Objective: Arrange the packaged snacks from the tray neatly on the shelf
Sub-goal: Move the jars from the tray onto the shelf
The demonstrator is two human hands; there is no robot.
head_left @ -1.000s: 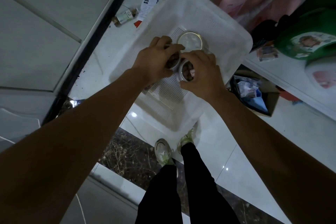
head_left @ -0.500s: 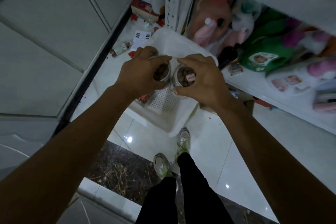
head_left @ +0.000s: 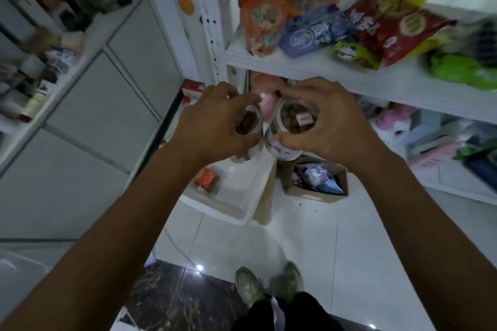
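From the head camera, both arms reach forward and each hand carries one round clear-lidded tin of brown snacks, held side by side in the air just below the front edge of the shelf (head_left: 336, 72). The left hand (head_left: 215, 121) curls around the left tin (head_left: 246, 123), thumb underneath and fingers arched over the top, so only part of the lid shows. The right hand (head_left: 330, 126) wraps the right tin (head_left: 295, 119) the same way, thumb against its lower side wall and fingers over the far rim; a small red and white label sits under the lid. The two tins are just beside each other, nearly touching. On the shelf above them lie bagged snacks in a loose overlapping row: an orange bag (head_left: 262, 23) at the left, a blue bag (head_left: 313, 32) beside it, a small green packet (head_left: 355, 54), and a large red bag (head_left: 395, 27) leaning over it. Below the hands, on the pale tiled floor (head_left: 309, 236), stands the white tray (head_left: 239, 196), with one orange-labelled pack (head_left: 205, 179) lying in its left part. A brown cardboard box (head_left: 317, 180) of mixed items sits just right of the tray. The person's two shoes (head_left: 269, 285) show at the bottom.
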